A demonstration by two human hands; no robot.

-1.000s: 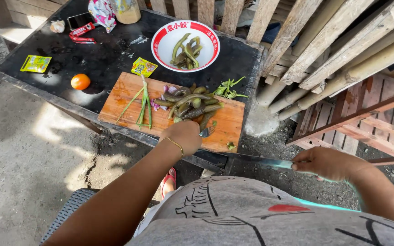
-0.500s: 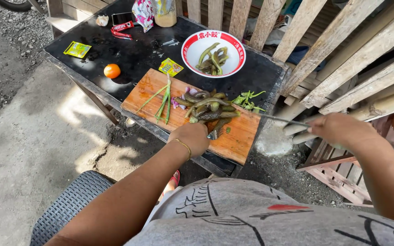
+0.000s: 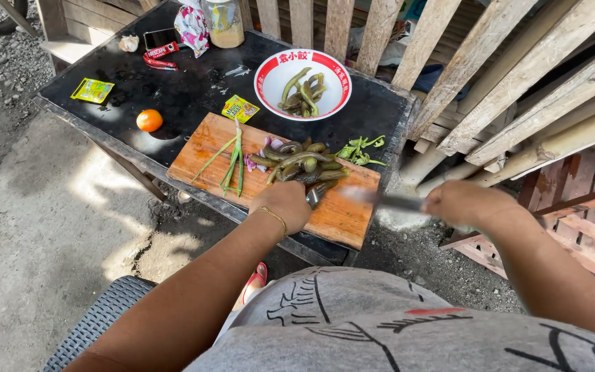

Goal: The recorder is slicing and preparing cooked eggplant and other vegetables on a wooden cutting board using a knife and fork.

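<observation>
— So, what do the hands hold?

— His left hand (image 3: 285, 204) is closed on a pod (image 3: 315, 194) at the near end of the pile (image 3: 299, 164) on the board (image 3: 339, 219). His right hand (image 3: 464, 204) grips a knife (image 3: 380, 200), its blade lying over the board's right end, just beside the left.

— How far along does it look?

— Partway, one would judge. Most pods on the board look whole; only a few short pieces show. Some green stalks (image 3: 232, 160) lie uncut on the left of the board, with purplish scraps (image 3: 264, 153) between them and the pile, and green trimmings (image 3: 359, 149) sit off the far edge.

— And the containers?

— A red-rimmed bowl (image 3: 268, 84) behind the board holds a small heap of green pieces (image 3: 301, 92). A jar (image 3: 225, 22) of something yellowish stands at the back of the table (image 3: 180, 89). An orange tomato (image 3: 149, 120) sits loose, well apart.
</observation>
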